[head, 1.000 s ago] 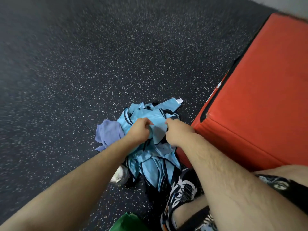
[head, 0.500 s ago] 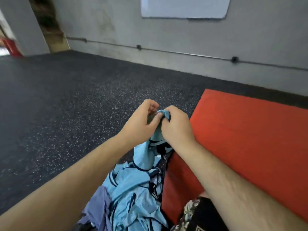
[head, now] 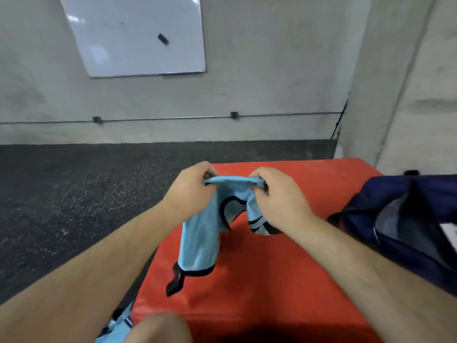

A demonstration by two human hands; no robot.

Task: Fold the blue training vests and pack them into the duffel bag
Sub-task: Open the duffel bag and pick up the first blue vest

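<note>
A light blue training vest (head: 201,240) with black trim hangs in the air above the red mat (head: 272,273). My left hand (head: 189,188) grips its top edge on the left and my right hand (head: 277,194) grips the same edge on the right, a short span of fabric stretched between them. The vest's lower part dangles just over the mat. A dark navy duffel bag (head: 405,226) lies open on the mat at the right. A corner of more blue vests (head: 118,325) shows on the floor at the bottom left.
The red mat sits against a grey concrete wall (head: 272,82) and a pillar (head: 408,95) at the right. Dark speckled rubber floor (head: 74,199) spreads to the left. A whiteboard (head: 138,33) hangs on the wall. My knee (head: 158,328) shows at the bottom.
Both hands lifted one vest off the floor pile and carried it right, over the red mat. They have moved apart along its top edge. The view swung up; the duffel bag came into sight.
</note>
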